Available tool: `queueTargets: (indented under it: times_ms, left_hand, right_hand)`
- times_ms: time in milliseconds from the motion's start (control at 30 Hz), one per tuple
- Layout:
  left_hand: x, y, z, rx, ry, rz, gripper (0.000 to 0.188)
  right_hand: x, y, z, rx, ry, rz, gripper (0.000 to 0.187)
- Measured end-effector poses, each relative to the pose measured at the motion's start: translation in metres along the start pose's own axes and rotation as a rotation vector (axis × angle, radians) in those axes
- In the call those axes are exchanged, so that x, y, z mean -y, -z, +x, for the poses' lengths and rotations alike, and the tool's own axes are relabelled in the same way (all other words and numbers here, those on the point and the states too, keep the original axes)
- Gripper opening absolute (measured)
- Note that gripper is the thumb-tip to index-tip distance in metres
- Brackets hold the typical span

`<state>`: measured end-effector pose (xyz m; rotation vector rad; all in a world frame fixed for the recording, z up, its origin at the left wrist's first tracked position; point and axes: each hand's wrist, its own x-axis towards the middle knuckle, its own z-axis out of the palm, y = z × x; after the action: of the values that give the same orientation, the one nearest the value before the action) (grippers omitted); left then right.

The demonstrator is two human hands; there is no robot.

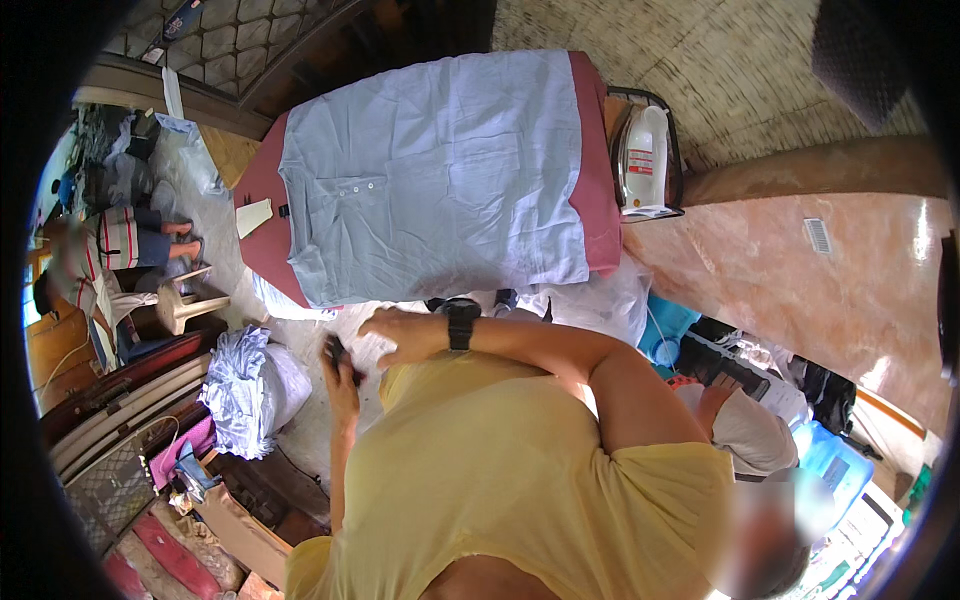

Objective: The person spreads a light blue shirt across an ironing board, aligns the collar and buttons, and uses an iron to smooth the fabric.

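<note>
My left hand (343,390) is at my waist on the left, its fingers closed round a small dark object (345,368) whose kind I cannot make out. Just right of it, my right hand (408,335) is empty, fingers bent and apart, with a black watch (461,325) on its wrist. Beyond both hands a light blue-grey buttoned shirt (440,180) lies spread over an ironing board (598,160) with a dark red cover. Neither hand touches the shirt. A white iron (643,155) rests on the wire stand at the board's right end.
At the left stands a bundle of folded bluish clothes (245,390). Behind it are a wooden stool (187,303) and another person (130,240). A second person (745,430) is close on my right, near blue containers (835,460). White plastic (600,305) hangs under the board.
</note>
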<state>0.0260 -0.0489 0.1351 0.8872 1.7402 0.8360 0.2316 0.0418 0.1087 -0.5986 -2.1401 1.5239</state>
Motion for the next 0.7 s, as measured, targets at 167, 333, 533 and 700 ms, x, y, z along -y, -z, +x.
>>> queueTargets:
  times_ms: [167,333,533,700]
  left_hand:
    - [0.123,0.078,-0.041,0.684,0.609,0.307,0.045]
    - [0.135,0.069,-0.031,0.612,0.502,0.027,0.045]
    - [0.1,0.063,-0.005,0.614,0.512,0.064,0.044]
    - [0.076,0.047,0.005,0.599,0.521,-0.062,0.05]
  right_hand:
    - [-0.047,0.053,-0.056,-0.413,-0.283,-0.054,0.036]
    - [-0.062,0.102,-0.143,-0.657,-0.553,-0.399,0.03]
    - [-0.089,0.1,-0.209,-0.827,-0.683,-0.369,0.027]
    - [-0.093,0.086,-0.229,-0.895,-0.712,-0.404,0.027]
